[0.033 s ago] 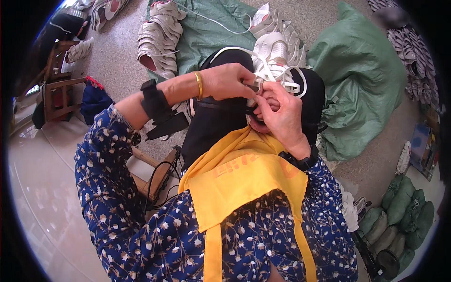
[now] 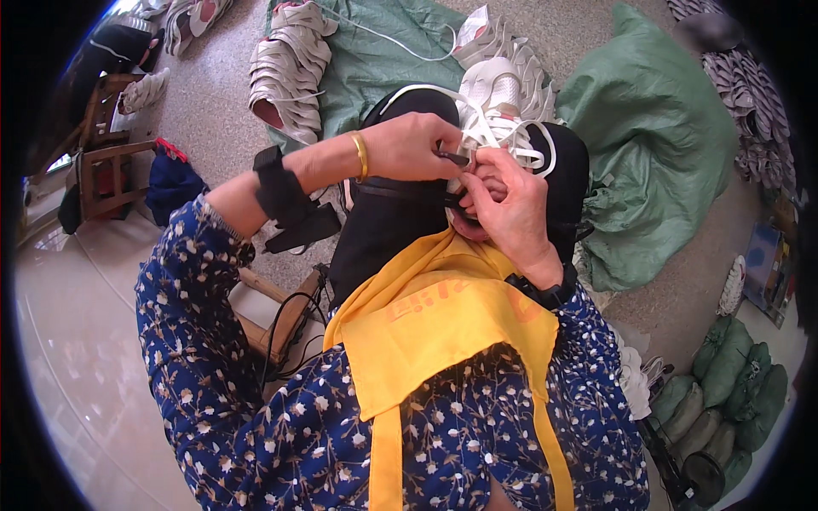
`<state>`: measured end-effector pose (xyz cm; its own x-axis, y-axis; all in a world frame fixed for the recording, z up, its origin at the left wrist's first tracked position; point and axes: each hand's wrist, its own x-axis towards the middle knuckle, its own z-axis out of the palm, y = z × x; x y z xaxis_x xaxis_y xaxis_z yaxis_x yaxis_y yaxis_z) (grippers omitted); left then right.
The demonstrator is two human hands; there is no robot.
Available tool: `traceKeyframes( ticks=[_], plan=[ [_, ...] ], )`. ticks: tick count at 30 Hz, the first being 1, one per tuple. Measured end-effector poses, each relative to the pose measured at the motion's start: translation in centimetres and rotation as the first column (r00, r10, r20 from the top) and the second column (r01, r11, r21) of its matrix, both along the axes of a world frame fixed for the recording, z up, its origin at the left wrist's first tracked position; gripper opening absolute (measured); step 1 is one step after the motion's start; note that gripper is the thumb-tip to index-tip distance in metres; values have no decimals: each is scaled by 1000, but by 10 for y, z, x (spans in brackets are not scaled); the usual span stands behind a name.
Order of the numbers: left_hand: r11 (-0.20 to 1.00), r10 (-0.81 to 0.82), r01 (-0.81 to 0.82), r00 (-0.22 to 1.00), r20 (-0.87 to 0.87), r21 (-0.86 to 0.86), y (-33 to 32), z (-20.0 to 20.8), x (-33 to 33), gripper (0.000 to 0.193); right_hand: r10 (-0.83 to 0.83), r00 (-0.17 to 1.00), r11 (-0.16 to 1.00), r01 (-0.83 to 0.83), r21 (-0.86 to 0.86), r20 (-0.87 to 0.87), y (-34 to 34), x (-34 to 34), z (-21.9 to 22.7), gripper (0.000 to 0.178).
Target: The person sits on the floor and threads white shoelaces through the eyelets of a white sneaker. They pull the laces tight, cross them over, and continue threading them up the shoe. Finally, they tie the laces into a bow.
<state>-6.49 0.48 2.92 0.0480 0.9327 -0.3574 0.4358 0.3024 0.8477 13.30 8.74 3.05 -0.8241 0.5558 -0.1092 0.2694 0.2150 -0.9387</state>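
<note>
A white sneaker (image 2: pixel 492 85) lies between my knees, toe pointing away. Loose white shoelace (image 2: pixel 537 140) loops over its top and out to the right. My left hand (image 2: pixel 417 146) is closed at the lacing, with a small dark slim tool (image 2: pixel 452 157) in its fingers, its tip by the eyelets. Thumb and fingers of my right hand (image 2: pixel 507 196) are pinched together beside that tip, over the shoe's opening. They seem to hold the lace or the eyelet edge, though the fingers cover it. Part of the pink lining shows below my hands.
Nested white shoes (image 2: pixel 290 72) stand in a row at the far left on a green sheet (image 2: pixel 375 60). A green sack (image 2: pixel 648 145) bulges to the right. More shoes (image 2: pixel 750 128) and green bundles (image 2: pixel 733 375) line the right side. A wooden chair (image 2: pixel 111 166) stands left.
My left fingers have shifted slightly, and more of the dark tool shows between them. My right hand and the sneaker hold their places.
</note>
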Motion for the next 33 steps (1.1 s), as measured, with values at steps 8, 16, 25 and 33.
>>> traceKeyframes(
  ticks=[8,16,25,33],
  plan=[
    [936,-13,179,878,-479,304,-14,14,19,19,4,1000,1000,-4,11,0,1,1,0,15],
    [904,-70,108,992,-106,413,4,-16,6,14,17,1000,1000,-17,3,16,4,1,-1,14],
    [875,113,196,807,580,-443,20,-4,-12,26,16,1000,1000,-16,20,12,7,2,-6,15],
    [872,199,101,820,537,-479,15,-1,-4,28,38,999,998,-37,43,-18,9,4,-7,15]
  ],
)
